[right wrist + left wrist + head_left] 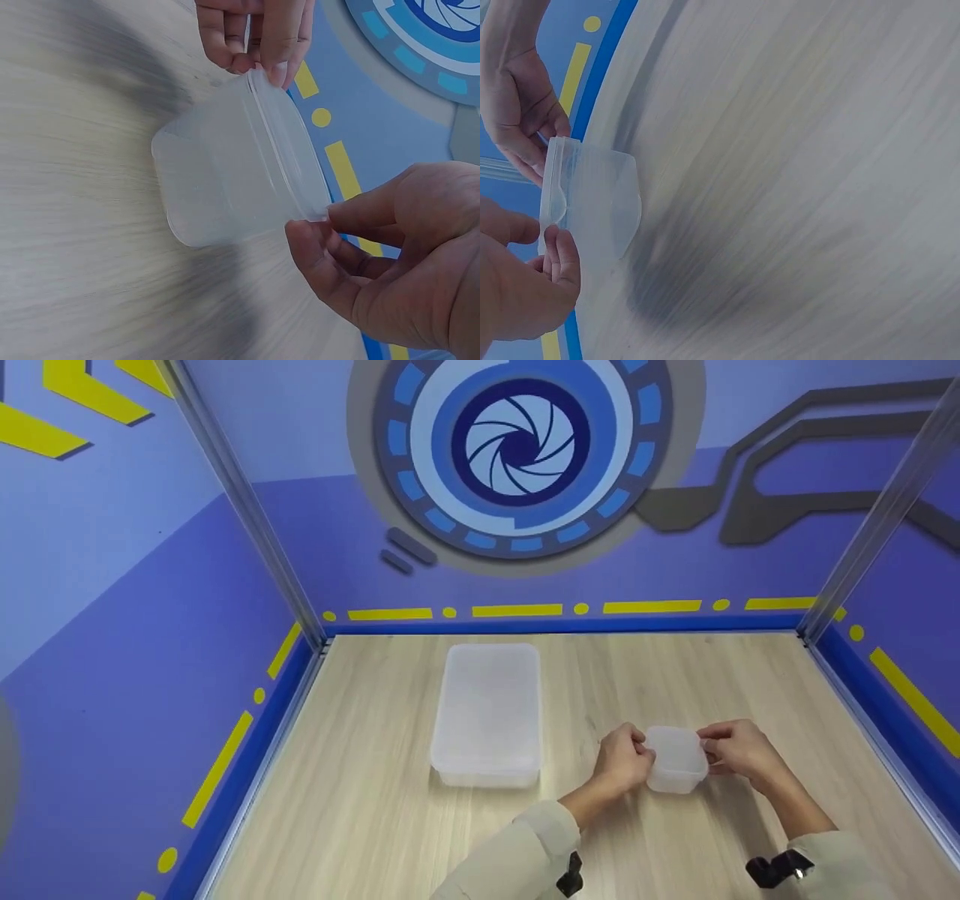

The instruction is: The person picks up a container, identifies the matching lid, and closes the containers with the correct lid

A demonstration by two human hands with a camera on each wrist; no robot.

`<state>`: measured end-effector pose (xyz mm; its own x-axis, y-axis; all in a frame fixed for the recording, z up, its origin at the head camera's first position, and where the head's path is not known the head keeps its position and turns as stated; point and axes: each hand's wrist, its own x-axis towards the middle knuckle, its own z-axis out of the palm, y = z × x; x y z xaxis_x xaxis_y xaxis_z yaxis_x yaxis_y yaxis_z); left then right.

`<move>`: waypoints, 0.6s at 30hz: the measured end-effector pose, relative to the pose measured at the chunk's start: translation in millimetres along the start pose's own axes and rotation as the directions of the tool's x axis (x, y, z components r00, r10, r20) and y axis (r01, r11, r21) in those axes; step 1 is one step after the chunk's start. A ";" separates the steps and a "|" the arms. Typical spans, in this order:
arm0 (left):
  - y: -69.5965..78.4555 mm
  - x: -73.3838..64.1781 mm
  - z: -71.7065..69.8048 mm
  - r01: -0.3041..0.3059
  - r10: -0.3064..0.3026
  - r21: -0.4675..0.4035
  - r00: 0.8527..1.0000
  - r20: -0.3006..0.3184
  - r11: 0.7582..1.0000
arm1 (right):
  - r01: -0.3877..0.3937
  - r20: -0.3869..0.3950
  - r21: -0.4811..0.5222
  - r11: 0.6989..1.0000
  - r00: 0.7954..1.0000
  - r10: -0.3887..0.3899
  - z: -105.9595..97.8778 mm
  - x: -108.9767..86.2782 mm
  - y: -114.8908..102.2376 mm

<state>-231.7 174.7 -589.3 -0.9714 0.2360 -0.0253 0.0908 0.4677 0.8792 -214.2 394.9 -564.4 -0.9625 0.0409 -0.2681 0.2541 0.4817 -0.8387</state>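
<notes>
A small translucent plastic food container (676, 761) with its lid on is on the right side of the table, between both hands. At its left edge, my left hand (624, 757) pinches the lid rim with thumb and fingers. My right hand (742, 751) pinches the rim on the opposite side. In the right wrist view, the right hand (397, 262) has thumb and fingertips at a lid corner of the container (217, 165). From the left wrist view, the left hand (529, 277) grips the near lid edge, and the container (600, 195) looks see-through with nothing visible inside.
A larger lidded translucent container (487, 712) stands to the left on the wood-grain table (360, 780). Printed blue panels (315, 532) and metal corner posts (247, 502) enclose the table at the back and sides.
</notes>
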 end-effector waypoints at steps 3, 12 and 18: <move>2.0 -2.2 -0.5 -0.017 0.017 0.068 1.000 -0.005 0.998 | 0.010 -0.002 0.003 1.000 1.000 -0.010 1.2 -1.1 -0.5; 2.2 -5.9 0.4 -0.026 0.027 0.113 1.000 -0.003 0.993 | 0.033 -0.025 -0.020 0.999 0.999 -0.034 3.9 -2.2 -0.9; 0.4 -4.4 2.0 0.019 -0.019 0.052 1.000 0.008 0.998 | 0.009 -0.044 -0.039 0.999 0.999 -0.011 6.9 -0.1 -0.6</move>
<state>-227.0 175.6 -589.7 -0.9713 0.2337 -0.0456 0.0841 0.5160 0.8524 -213.6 388.6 -567.2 -0.9684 0.0738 -0.2381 0.2414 0.5155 -0.8222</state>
